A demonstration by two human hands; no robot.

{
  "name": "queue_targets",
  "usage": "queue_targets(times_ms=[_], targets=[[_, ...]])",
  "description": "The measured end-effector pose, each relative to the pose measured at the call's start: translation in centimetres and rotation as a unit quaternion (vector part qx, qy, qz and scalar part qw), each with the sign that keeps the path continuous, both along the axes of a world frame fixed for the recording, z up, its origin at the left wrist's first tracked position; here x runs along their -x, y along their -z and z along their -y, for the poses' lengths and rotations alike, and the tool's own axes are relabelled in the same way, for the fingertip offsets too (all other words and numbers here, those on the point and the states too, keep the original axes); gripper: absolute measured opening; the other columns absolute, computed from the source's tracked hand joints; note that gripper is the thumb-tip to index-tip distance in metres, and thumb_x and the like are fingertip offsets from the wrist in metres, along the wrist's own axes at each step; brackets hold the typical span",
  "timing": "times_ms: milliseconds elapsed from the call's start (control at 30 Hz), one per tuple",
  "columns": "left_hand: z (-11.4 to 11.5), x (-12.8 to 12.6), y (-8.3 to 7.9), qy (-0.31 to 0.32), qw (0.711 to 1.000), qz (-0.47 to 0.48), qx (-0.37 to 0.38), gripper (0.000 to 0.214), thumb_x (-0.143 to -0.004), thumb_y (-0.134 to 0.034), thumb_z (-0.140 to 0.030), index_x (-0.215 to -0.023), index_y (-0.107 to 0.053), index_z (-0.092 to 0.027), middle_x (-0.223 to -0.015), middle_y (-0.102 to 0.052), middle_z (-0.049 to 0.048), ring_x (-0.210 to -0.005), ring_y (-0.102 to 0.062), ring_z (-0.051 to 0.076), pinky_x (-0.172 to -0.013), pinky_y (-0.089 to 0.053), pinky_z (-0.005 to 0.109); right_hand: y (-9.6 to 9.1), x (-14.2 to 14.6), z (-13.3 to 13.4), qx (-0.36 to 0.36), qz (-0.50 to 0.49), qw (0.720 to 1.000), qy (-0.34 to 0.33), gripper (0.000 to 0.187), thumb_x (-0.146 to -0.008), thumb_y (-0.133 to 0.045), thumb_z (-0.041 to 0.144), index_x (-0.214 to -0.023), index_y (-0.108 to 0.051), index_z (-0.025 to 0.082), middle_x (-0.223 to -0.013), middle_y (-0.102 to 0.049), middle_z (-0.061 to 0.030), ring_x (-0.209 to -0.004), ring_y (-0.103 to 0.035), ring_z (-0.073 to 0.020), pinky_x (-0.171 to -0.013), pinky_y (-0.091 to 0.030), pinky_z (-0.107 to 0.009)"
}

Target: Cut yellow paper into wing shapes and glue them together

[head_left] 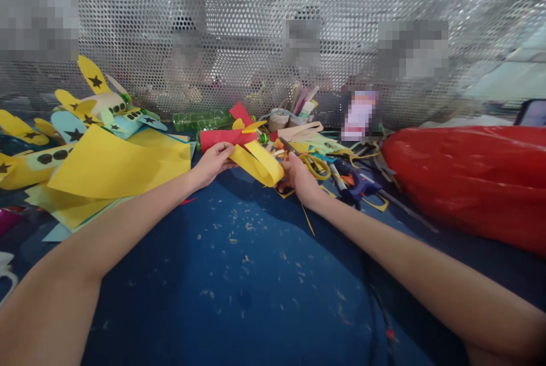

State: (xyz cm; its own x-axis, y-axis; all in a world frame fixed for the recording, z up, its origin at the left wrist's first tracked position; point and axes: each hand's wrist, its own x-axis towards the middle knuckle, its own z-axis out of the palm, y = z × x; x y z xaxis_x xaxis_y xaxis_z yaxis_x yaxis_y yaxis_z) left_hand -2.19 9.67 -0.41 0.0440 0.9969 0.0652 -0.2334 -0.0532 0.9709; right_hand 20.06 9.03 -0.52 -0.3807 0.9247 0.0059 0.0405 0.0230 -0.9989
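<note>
A yellow paper strip, bent back on itself in a loop, stretches between my two hands. My left hand pinches its left end between thumb and fingers. At the rounded fold, my right hand has its fingers closed on the paper, though the fingertips are partly hidden. Scissors with yellow handles show just behind my right hand; whether it touches them I cannot tell. Beyond the strip lies a red paper-wrapped bottle with yellow pieces on top and a green neck.
Yellow paper sheets and finished paper-and-bottle planes lie left. A green bottle, a glue gun and paper scraps sit ahead. A big red bag fills the right. Perforated metal sheeting stands behind the blue surface.
</note>
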Motion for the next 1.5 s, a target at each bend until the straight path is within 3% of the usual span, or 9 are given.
queue_targets(times_ms=[200,367,433,667,867,1033,1200,1333,1500], targets=[[0.2,-0.2,-0.2,0.001,1.0,-0.006,-0.002,0.015,-0.092,-0.049,-0.017,-0.078,-0.055,-0.015,-0.077,-0.064,0.0008,-0.068,-0.063,0.01,-0.071,-0.055,0.024,0.1,-0.2,0.2,-0.05,0.076,0.996,-0.01,0.07,-0.079,-0.033,0.077,-0.052,-0.057,0.017,-0.061,-0.058,-0.0056,-0.056,-0.051,-0.0133,-0.049,-0.038,-0.024],[0.1,-0.2,-0.1,-0.01,1.0,-0.012,0.001,0.013,-0.091,-0.052,-0.02,-0.079,-0.054,-0.016,-0.078,-0.063,0.001,-0.071,-0.063,0.011,-0.076,-0.055,0.029,-0.8,-0.1,0.9,-0.14,0.198,0.97,0.016,0.046,-0.082,-0.049,0.054,-0.057,-0.062,0.018,-0.056,-0.054,-0.0005,-0.052,-0.043,-0.0117,-0.053,-0.034,-0.026],[0.1,-0.2,-0.1,-0.011,1.0,-0.012,0.002,0.012,-0.091,-0.052,-0.021,-0.079,-0.053,-0.017,-0.078,-0.064,0.0013,-0.071,-0.063,0.011,-0.076,-0.055,0.028,-1.0,0.0,1.0,-0.158,0.198,0.967,0.016,0.034,-0.08,-0.053,0.044,-0.059,-0.063,0.019,-0.062,-0.058,-0.0005,-0.058,-0.048,-0.0132,-0.058,-0.037,-0.027],[-0.1,0.0,0.1,-0.015,1.0,0.009,0.003,0.015,-0.094,-0.048,-0.022,-0.08,-0.051,-0.017,-0.08,-0.064,0.0021,-0.07,-0.064,0.011,-0.076,-0.055,0.028,-0.6,-0.3,0.3,-0.124,0.131,0.984,0.007,0.028,-0.077,-0.051,0.039,-0.065,-0.067,0.02,-0.076,-0.065,-0.0024,-0.073,-0.056,-0.017,-0.068,-0.042,-0.028],[-0.2,0.0,0.1,-0.027,0.999,0.021,0.012,0.015,-0.093,-0.049,-0.022,-0.08,-0.051,-0.018,-0.079,-0.064,0.0023,-0.069,-0.064,0.011,-0.069,-0.054,0.024,-0.4,-0.5,0.2,-0.019,0.033,0.999,-0.016,0.03,-0.083,-0.045,0.04,-0.075,-0.067,0.02,-0.08,-0.068,-0.0042,-0.075,-0.062,-0.0179,-0.066,-0.047,-0.03],[-0.2,-0.1,0.0,-0.022,0.999,0.022,0.013,0.017,-0.094,-0.047,-0.023,-0.08,-0.054,-0.018,-0.08,-0.065,0.0033,-0.069,-0.064,0.011,-0.07,-0.054,0.024,-0.6,-0.4,0.3,-0.044,0.058,0.997,0.004,0.024,-0.075,-0.045,0.023,-0.072,-0.069,0.02,-0.081,-0.069,-0.0034,-0.068,-0.059,-0.0154,-0.06,-0.046,-0.028],[-0.3,0.0,-0.1,-0.026,0.999,0.032,0.011,0.019,-0.094,-0.047,-0.023,-0.078,-0.056,-0.017,-0.078,-0.065,0.0036,-0.068,-0.063,0.012,-0.074,-0.054,0.028,-0.4,-0.4,0.1,-0.081,0.106,0.991,0.006,0.038,-0.067,-0.043,0.012,-0.083,-0.075,0.023,-0.084,-0.07,-0.0014,-0.06,-0.052,-0.012,-0.051,-0.04,-0.024],[-0.3,0.0,-0.1,-0.043,0.998,0.046,0.018,0.021,-0.094,-0.046,-0.021,-0.076,-0.056,-0.017,-0.079,-0.065,0.0036,-0.071,-0.063,0.012,-0.076,-0.054,0.027,-0.1,-0.7,0.2,-0.076,0.112,0.991,-0.02,0.035,-0.074,-0.05,0.017,-0.097,-0.075,0.026,-0.075,-0.068,0.0005,-0.052,-0.047,-0.0096,-0.045,-0.036,-0.021],[-0.1,0.0,-0.2,-0.036,0.998,0.051,0.021,0.021,-0.094,-0.047,-0.022,-0.076,-0.056,-0.017,-0.076,-0.064,0.0028,-0.068,-0.063,0.011,-0.072,-0.055,0.025,-0.1,-0.8,0.3,-0.025,0.012,0.996,-0.082,0.022,-0.071,-0.07,0.027,-0.093,-0.075,0.027,-0.09,-0.073,-0.0007,-0.07,-0.063,-0.0117,-0.062,-0.05,-0.024]])
